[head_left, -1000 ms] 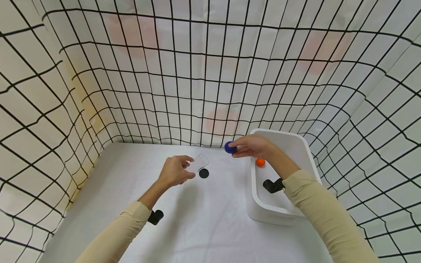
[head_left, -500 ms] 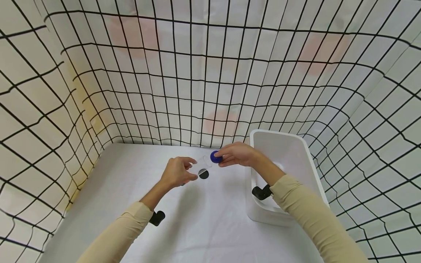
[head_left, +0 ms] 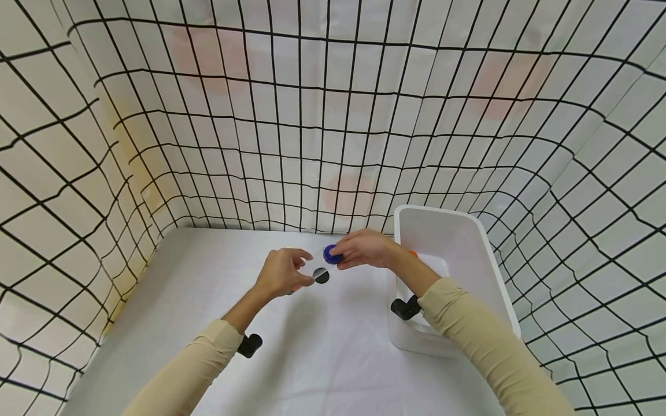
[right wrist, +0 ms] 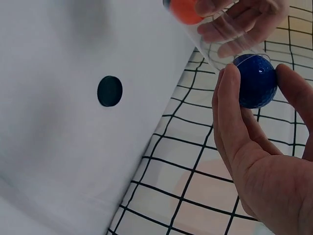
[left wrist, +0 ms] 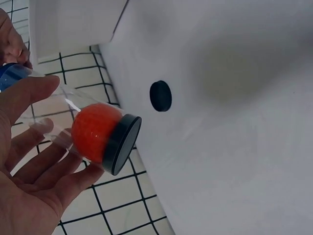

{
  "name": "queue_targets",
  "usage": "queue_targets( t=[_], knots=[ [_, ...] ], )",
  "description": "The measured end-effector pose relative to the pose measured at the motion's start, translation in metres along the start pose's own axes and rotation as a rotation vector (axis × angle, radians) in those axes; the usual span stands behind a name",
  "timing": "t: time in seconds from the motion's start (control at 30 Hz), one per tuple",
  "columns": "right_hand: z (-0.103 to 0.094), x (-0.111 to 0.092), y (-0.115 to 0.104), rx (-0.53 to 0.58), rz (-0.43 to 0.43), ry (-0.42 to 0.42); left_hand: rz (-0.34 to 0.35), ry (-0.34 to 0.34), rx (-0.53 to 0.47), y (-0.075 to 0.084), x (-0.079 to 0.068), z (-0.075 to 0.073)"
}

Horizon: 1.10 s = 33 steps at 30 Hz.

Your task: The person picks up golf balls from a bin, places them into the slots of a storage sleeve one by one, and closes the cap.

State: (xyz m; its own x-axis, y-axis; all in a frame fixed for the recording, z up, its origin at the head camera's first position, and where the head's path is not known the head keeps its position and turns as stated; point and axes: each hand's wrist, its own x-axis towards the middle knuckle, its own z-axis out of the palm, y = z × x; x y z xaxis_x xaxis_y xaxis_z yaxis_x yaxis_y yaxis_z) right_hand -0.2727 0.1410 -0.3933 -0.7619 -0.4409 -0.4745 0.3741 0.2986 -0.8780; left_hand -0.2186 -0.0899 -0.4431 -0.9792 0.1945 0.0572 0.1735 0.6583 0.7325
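My left hand [head_left: 281, 271] grips a clear plastic tube [left wrist: 58, 100], tilted above the table. Inside its lower end sits an orange ball [left wrist: 95, 129], against a black end cap [left wrist: 122, 146]. Between thumb and fingers, my right hand [head_left: 364, 248] pinches a blue dimpled golf ball [right wrist: 255, 81]. That ball is at the tube's open end, partly inside the rim as far as the wrist views show. A loose black cap [head_left: 321, 276] lies on the table below the tube.
A white bin [head_left: 403, 341] stands to the right, under my right forearm, with an orange ball [head_left: 413, 253] partly showing in it. Black grid netting [head_left: 322, 127] surrounds the white table [head_left: 333, 358] at the back and sides.
My right hand has moved left from beside the bin, bringing the blue golf ball to the tube's open end. The left hand and tube have barely shifted.
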Motion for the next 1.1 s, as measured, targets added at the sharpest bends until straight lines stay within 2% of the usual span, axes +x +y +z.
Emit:
queue_targets(
  t=[0.33, 0.63, 0.77, 0.93, 1.1],
  knots=[
    [0.001, 0.000, 0.004, -0.017, 0.001, -0.013, -0.019, -0.007, 0.010, 0.002, 0.000, 0.002],
    [-0.003, -0.002, 0.005, -0.023, 0.003, -0.025, 0.034, -0.010, 0.027, 0.002, 0.001, 0.002],
    [-0.006, -0.002, 0.003, -0.020, 0.011, -0.016, 0.016, -0.030, 0.012, -0.001, 0.000, 0.002],
    [-0.020, -0.011, -0.006, -0.027, 0.006, 0.019, 0.014, -0.030, 0.020, -0.005, -0.001, 0.000],
    [-0.048, -0.024, -0.018, 0.006, -0.047, 0.072, 0.028, -0.025, 0.021, -0.009, -0.001, -0.003]
  ],
)
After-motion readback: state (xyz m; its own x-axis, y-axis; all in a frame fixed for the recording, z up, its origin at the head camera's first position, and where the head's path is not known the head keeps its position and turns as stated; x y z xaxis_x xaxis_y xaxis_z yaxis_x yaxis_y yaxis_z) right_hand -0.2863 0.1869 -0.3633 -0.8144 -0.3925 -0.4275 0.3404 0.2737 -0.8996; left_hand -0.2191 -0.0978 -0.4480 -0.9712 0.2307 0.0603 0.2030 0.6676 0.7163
